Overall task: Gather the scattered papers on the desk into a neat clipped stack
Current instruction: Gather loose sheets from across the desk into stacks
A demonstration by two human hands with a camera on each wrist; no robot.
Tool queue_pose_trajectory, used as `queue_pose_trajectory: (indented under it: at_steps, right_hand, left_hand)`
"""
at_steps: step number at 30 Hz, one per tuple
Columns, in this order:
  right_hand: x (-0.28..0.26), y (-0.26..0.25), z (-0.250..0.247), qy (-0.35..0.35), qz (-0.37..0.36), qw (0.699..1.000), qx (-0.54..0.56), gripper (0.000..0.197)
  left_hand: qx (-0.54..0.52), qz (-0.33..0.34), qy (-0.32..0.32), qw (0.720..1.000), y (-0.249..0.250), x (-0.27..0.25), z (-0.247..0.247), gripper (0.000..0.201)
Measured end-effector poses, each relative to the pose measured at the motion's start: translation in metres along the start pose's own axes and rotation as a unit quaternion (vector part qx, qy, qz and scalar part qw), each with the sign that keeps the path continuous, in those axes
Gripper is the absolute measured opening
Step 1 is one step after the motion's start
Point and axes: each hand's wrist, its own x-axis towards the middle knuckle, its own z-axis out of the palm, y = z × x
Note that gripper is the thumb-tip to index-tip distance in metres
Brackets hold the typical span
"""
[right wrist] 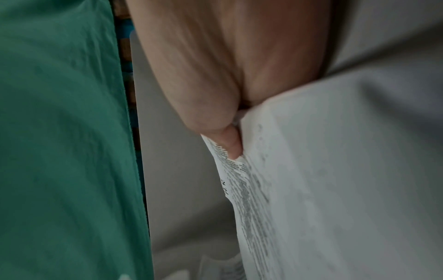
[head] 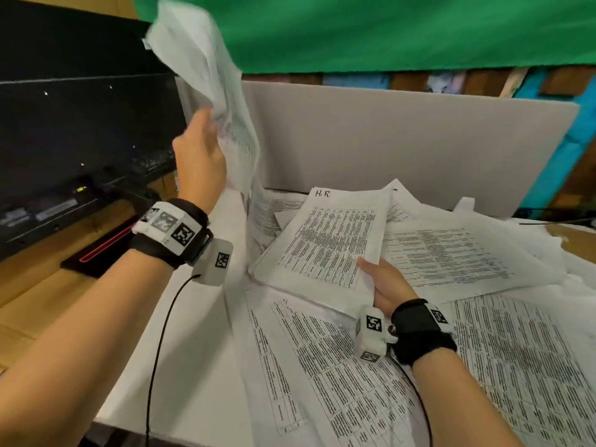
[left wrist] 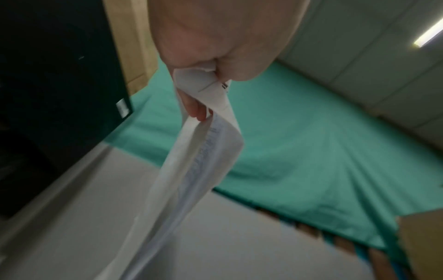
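The left hand is up high and grips a bent bunch of white sheets that curl above it. The right hand pinches the near corner of a stack of papers with "H.R." written on top, thumb on the page. More loose papers, full of small black print, lie spread over the white table up to its right edge.
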Motion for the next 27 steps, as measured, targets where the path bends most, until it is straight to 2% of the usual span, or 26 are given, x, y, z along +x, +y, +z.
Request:
queue_pose_trajectory:
  at_steps: [2, 4, 6, 8, 10, 13, 16, 18, 21, 23, 27]
  right_hand:
    - [0.0, 0.0, 0.0, 0.002, 0.003, 1.0, 0.003, 0.036]
    - [0.0, 0.001, 0.0, -0.001, 0.005, 1.0, 0.006, 0.036]
    - [0.0, 0.002, 0.0, 0.001, 0.006, 1.0, 0.01, 0.035]
    - [-0.002, 0.001, 0.001, -0.002, 0.007, 1.0, 0.011, 0.034]
    - [-0.007, -0.002, 0.003, -0.011, 0.009, 1.0, 0.007, 0.03]
    - [-0.01, -0.003, 0.005, -0.012, 0.0, 1.0, 0.0, 0.025]
    - [-0.011, -0.002, 0.008, -0.018, -0.013, 0.999, -0.026, 0.03]
    - [-0.005, 0.0, 0.004, 0.01, -0.002, 0.999, -0.031, 0.031]
    - [-0.005, 0.0, 0.003, 0.018, 0.02, 0.999, -0.043, 0.037]
    - [-0.013, -0.004, 0.006, 0.015, 0.03, 0.999, -0.019, 0.033]
    - [-0.013, -0.009, 0.006, -0.017, 0.039, 0.999, -0.03, 0.045]
  left_hand:
    - [-0.033, 0.051, 0.019, 0.998, 0.021, 0.013, -0.013, 0.027]
    - [-0.048, 0.047, 0.017, 0.998, 0.028, 0.025, -0.021, 0.025]
    - [-0.062, -0.002, -0.005, 0.998, 0.024, 0.03, -0.018, 0.026]
    - [-0.076, -0.091, -0.07, 0.99, 0.011, 0.019, -0.008, 0.026]
    - [-0.096, -0.189, -0.154, 0.965, -0.006, -0.004, 0.004, 0.024]
    - [-0.147, -0.317, -0.258, 0.901, -0.021, -0.04, 0.021, 0.024]
    - [-0.163, -0.415, -0.263, 0.856, -0.037, -0.064, 0.03, 0.016]
    - [-0.185, -0.455, -0.273, 0.827, -0.051, -0.069, 0.032, 0.015]
    - [-0.171, -0.462, -0.323, 0.808, -0.07, -0.067, 0.03, 0.028]
    - [-0.165, -0.456, -0.349, 0.802, -0.08, -0.063, 0.027, 0.034]
    - [-0.165, -0.449, -0.368, 0.797, -0.089, -0.051, 0.027, 0.024]
